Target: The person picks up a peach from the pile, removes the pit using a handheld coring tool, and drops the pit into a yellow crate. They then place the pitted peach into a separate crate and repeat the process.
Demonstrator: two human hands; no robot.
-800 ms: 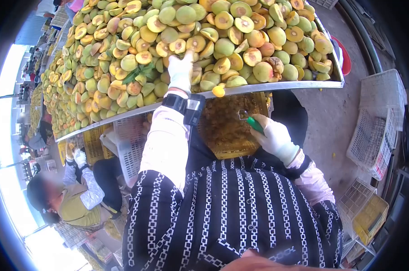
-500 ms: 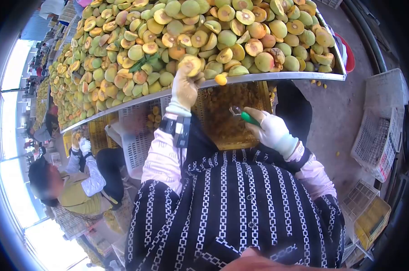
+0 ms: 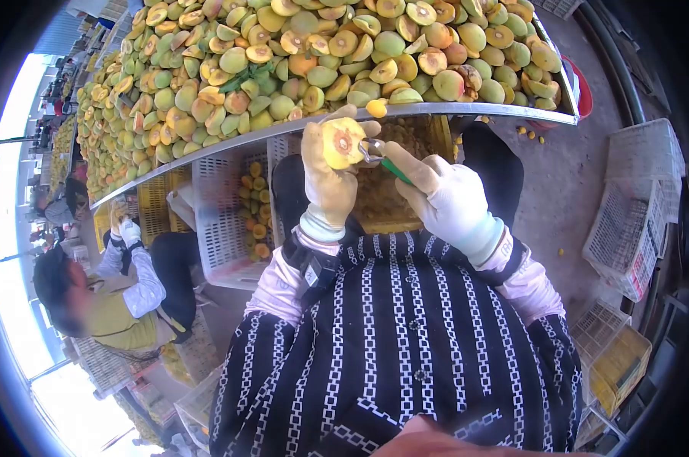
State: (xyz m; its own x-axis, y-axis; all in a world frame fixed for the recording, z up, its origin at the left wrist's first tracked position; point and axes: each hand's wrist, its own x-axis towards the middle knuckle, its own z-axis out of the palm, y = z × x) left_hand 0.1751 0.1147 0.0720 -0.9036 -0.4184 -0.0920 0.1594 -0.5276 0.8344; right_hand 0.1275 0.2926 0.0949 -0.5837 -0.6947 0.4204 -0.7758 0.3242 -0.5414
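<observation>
My left hand (image 3: 327,175) has come down off the heap and now sits just in front of the tray's near metal edge (image 3: 466,110), fingers curled around a cut fruit half (image 3: 343,143), its reddish centre facing up. My right hand (image 3: 455,202), closed on a green-handled tool (image 3: 396,171), has met it there. So reaching has given way to tool work: the metal loop is at the half's side, though I can't tell whether it bites.
</observation>
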